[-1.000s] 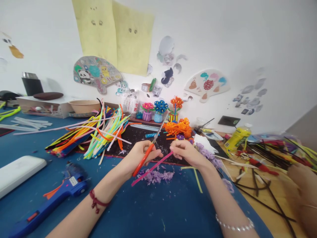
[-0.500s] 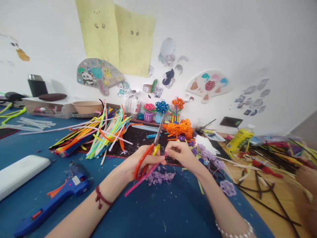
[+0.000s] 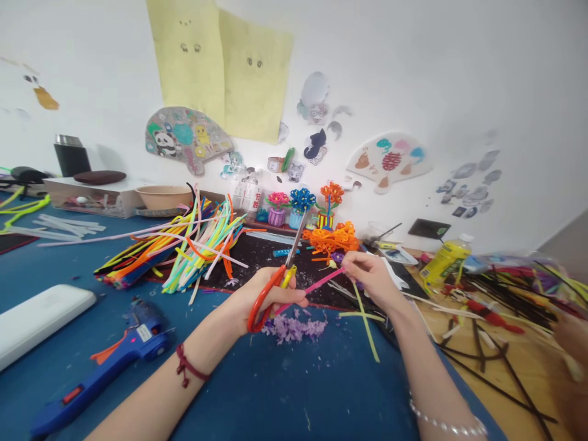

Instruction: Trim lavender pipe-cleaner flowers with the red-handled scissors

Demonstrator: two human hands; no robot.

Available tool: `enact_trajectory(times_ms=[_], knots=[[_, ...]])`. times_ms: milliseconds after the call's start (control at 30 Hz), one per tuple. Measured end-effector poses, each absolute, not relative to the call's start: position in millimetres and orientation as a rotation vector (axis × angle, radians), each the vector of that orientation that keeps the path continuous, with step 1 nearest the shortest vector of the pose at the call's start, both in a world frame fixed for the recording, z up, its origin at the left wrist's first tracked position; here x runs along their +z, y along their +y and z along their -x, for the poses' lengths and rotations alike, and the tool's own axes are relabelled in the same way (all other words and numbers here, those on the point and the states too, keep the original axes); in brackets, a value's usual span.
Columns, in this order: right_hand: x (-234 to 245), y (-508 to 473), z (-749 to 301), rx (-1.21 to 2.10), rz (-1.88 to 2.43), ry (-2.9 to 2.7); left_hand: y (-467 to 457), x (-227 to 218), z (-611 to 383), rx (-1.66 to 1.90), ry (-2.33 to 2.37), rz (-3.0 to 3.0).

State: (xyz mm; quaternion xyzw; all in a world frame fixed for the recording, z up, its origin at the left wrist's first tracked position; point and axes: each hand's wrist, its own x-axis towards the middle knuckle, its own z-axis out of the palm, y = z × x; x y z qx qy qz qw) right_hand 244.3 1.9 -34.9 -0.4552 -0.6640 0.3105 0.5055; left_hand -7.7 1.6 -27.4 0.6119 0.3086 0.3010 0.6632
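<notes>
My left hand (image 3: 264, 300) is closed round the orange handles of a pair of scissors (image 3: 278, 280), whose blades point up and away. A pink pipe cleaner (image 3: 316, 284) runs from that hand up to my right hand (image 3: 370, 277), which pinches its far end. Both hands hover over the blue mat (image 3: 285, 392), just above a small heap of purple fluff clippings (image 3: 294, 327). A yellow-green pipe cleaner (image 3: 365, 318) lies on the mat below my right hand.
A blue glue gun (image 3: 105, 367) and a white case (image 3: 39, 315) lie at left. A big pile of coloured pipe cleaners (image 3: 184, 245) sits behind, orange pipe-cleaner flowers (image 3: 331, 237) and small flower pots (image 3: 298, 208) by the wall. Dark stems and a yellow bottle (image 3: 443, 257) lie at right, by another person's hand (image 3: 572, 343).
My right hand has drawn the pink pipe cleaner out to the right, so less of it hangs below my left hand. The scissors stay in my left hand.
</notes>
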Motion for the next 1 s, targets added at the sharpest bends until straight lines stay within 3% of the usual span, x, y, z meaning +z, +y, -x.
enact_trajectory(times_ms=[367, 1000], knots=[[-43, 2, -295, 0.578, 1.214, -1.373, 4, -13, 21, 0.592, 0.799, -1.485], [-89, 38, -225, 0.246, 1.548, -1.689, 15, -14, 26, 0.664, 1.018, -1.591]])
